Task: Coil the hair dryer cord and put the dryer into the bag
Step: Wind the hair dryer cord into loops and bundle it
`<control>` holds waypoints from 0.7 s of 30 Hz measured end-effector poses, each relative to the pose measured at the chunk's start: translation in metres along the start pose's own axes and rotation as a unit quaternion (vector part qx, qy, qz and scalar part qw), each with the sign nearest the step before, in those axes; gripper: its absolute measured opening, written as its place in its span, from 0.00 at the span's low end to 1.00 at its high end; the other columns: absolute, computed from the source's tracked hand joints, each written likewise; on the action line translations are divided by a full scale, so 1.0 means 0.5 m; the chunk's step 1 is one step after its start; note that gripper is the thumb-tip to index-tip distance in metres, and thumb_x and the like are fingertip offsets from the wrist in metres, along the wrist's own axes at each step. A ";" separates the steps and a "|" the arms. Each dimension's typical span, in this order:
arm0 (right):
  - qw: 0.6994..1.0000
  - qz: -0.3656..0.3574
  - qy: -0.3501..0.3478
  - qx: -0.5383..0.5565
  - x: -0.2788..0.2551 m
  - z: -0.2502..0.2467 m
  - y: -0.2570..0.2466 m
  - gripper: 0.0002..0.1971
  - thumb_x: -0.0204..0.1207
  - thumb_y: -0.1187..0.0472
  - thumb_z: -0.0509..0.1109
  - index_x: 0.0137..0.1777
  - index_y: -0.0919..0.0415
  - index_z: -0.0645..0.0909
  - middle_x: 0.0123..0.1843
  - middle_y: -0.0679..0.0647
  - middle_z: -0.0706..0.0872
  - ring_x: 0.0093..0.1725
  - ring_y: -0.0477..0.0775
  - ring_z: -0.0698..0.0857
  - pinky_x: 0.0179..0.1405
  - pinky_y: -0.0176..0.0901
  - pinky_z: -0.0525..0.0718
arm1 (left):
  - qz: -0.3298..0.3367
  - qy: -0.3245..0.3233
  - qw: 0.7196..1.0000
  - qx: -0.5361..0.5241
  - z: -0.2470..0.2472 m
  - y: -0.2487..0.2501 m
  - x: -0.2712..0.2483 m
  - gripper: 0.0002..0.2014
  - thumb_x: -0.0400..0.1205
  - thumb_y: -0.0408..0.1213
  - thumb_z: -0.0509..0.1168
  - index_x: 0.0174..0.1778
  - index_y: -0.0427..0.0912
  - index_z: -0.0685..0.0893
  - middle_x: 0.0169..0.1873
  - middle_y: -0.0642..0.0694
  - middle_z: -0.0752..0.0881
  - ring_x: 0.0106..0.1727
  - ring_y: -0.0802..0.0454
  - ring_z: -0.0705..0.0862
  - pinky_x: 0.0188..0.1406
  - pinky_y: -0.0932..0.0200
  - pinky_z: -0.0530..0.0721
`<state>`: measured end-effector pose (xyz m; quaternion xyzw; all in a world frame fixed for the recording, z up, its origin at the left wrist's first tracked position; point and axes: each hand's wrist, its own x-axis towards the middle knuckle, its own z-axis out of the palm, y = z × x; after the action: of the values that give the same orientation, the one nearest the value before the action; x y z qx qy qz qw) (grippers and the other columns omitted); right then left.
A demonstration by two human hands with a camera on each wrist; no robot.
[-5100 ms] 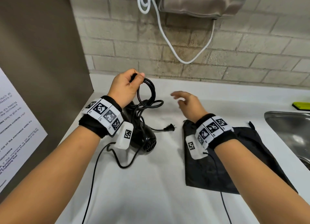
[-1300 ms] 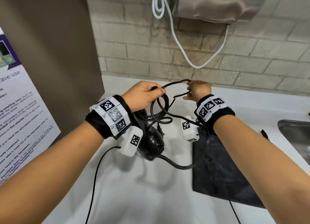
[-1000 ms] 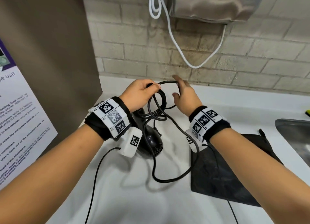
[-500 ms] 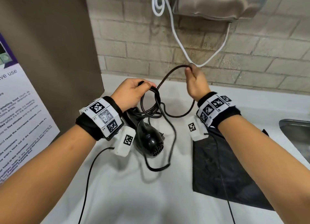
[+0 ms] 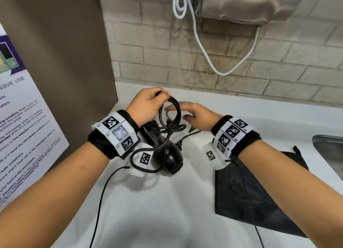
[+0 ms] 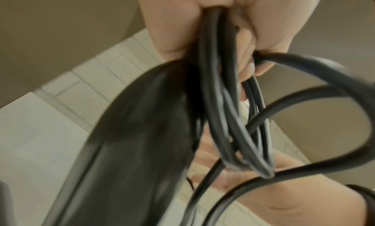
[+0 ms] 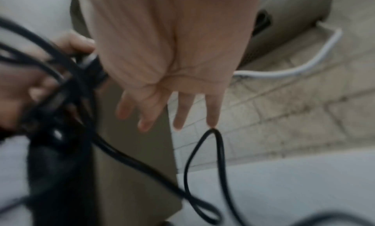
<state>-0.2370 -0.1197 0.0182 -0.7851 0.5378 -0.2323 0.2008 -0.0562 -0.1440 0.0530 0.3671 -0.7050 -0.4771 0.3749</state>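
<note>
Above the white bench (image 5: 148, 201), the left hand (image 5: 148, 106) is gripping the coiled cord (image 5: 171, 116), the hair dryer (image 5: 167, 158) hanging beneath it. The right hand (image 5: 196, 116) is hovering beside the loops, fingers spread, holding nothing. The black bag (image 5: 250, 192) is lying flat to the right.

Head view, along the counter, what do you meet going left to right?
Purple-and-white printed poster → left hand gripping coiled black cord → open right hand → flat black fabric bag → steel sink.
</note>
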 end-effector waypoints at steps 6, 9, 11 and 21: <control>0.961 0.020 -0.090 0.262 0.004 0.022 -0.049 0.15 0.77 0.80 0.59 0.49 0.60 0.80 0.37 0.44 0.88 0.37 0.34 0.84 0.39 0.25 0.80 | 0.010 0.011 1.000 -0.002 -0.002 -0.003 0.003 0.17 0.85 0.34 0.57 0.28 0.40 0.72 0.19 0.44 0.64 0.09 0.60 0.60 0.10 0.69 0.59; 0.975 0.047 -0.033 0.214 0.016 0.009 -0.044 0.16 0.79 0.77 0.59 0.40 0.57 0.78 0.35 0.46 0.84 0.32 0.35 0.82 0.38 0.27 0.80 | 0.003 0.009 1.000 -0.009 -0.005 -0.004 0.003 0.17 0.85 0.34 0.57 0.28 0.41 0.70 0.19 0.44 0.64 0.09 0.60 0.59 0.10 0.70 0.57; 0.978 0.068 0.067 0.186 0.026 -0.004 -0.030 0.17 0.82 0.73 0.54 0.40 0.52 0.75 0.34 0.45 0.79 0.33 0.41 0.78 0.34 0.31 0.79 | -0.007 0.001 1.000 -0.028 -0.005 -0.002 0.001 0.18 0.85 0.33 0.57 0.27 0.40 0.68 0.15 0.50 0.64 0.09 0.60 0.58 0.10 0.71 0.55; 0.900 0.256 0.307 0.174 0.033 -0.082 0.010 0.07 0.83 0.65 0.55 0.54 0.66 0.74 0.37 0.56 0.76 0.32 0.49 0.76 0.31 0.39 0.77 | -0.006 -0.044 0.999 -0.020 -0.003 0.002 -0.015 0.18 0.85 0.31 0.55 0.27 0.40 0.65 0.14 0.54 0.62 0.09 0.62 0.59 0.10 0.73 0.56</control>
<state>-0.2595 -0.1397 0.0513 -0.4629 0.7063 -0.4920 0.2117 -0.0517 -0.1376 0.0528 0.3421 -0.7094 -0.5088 0.3476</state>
